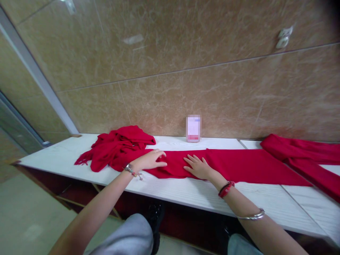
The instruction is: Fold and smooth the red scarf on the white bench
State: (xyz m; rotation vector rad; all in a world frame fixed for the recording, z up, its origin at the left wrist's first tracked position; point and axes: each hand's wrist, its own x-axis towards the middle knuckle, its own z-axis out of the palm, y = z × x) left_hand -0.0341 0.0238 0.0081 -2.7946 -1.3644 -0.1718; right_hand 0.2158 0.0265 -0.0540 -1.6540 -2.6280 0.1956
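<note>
A long red scarf (239, 164) lies spread in a flat folded strip along the white tabletop. Its left part runs into a crumpled heap of red cloth (119, 141) with a fringed edge. My left hand (150, 160) rests on the cloth where heap and strip meet, thumb and fingers apart. Flat on the strip, a little to the right, lies my right hand (197, 167) with its fingers spread. Neither hand is closed around the fabric.
A small upright phone-like object (193, 128), its face blurred out, stands at the back against the brown tiled wall (170, 95). More red cloth (305, 150) lies loosely folded at the right. Open shelves lie below the white tabletop (212, 194).
</note>
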